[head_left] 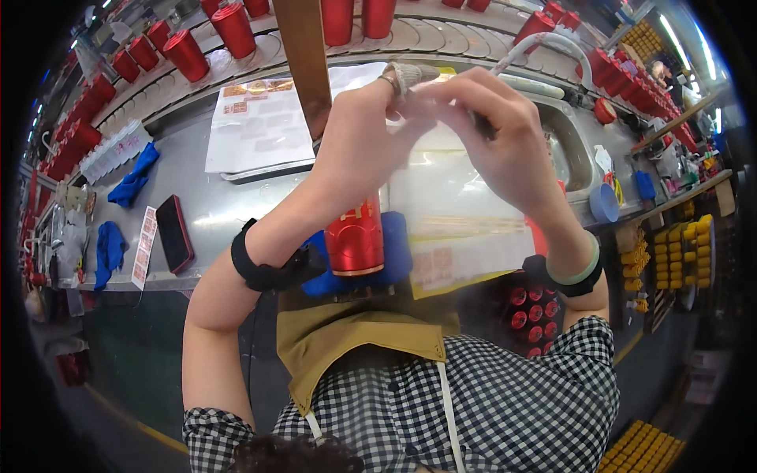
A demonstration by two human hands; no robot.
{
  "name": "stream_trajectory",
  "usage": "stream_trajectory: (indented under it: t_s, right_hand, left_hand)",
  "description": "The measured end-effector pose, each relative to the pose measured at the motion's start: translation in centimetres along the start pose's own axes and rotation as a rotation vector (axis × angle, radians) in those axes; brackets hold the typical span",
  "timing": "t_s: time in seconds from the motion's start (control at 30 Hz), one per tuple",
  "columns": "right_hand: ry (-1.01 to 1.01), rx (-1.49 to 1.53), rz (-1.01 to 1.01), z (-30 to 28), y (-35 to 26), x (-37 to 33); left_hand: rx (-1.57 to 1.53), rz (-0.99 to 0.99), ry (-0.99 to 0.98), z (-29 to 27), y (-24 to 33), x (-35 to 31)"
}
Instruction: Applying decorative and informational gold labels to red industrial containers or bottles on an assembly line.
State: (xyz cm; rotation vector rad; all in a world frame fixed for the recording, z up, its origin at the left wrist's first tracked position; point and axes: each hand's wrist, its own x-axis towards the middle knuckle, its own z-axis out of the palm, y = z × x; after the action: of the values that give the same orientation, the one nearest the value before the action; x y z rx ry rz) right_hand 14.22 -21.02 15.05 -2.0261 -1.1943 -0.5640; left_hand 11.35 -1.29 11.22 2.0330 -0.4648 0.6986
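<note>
My left hand [364, 132] and my right hand [506, 120] meet above the far part of the bench, fingertips close together and bent in a pinch. A beige knitted cover [408, 77] sits on a finger of my left hand. Anything between the fingertips is too small or blurred to make out. Below my left wrist, a shiny red metal can [355, 240] with a raised pattern rests on a blue support [397, 246] at the bench's near edge. Under my hands lies a stack of pale sheets [453, 193] with small reddish labels on the near one.
A black phone [173, 233], a label strip [144, 248] and blue cloths [134, 177] lie to the left. White sheets [260, 130] lie behind a wooden post [303, 51]. Red cans [187, 55] stand on a conveyor [268, 57]. A sink [579, 150] and blue cup [605, 202] are right.
</note>
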Motion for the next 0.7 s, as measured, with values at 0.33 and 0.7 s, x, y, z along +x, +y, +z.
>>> stream_trajectory:
  t_s: [0.33, 0.7]
  right_hand:
    - [-0.407, 0.418, 0.541, 4.4, 0.4, -4.4]
    - [-0.530, 0.422, 0.644, 4.5, -3.3, -7.7]
  left_hand:
    - [-0.410, -0.202, 0.078, -4.7, 1.5, -5.1]
    - [-0.657, -0.650, 0.193, -5.8, 0.8, -15.9]
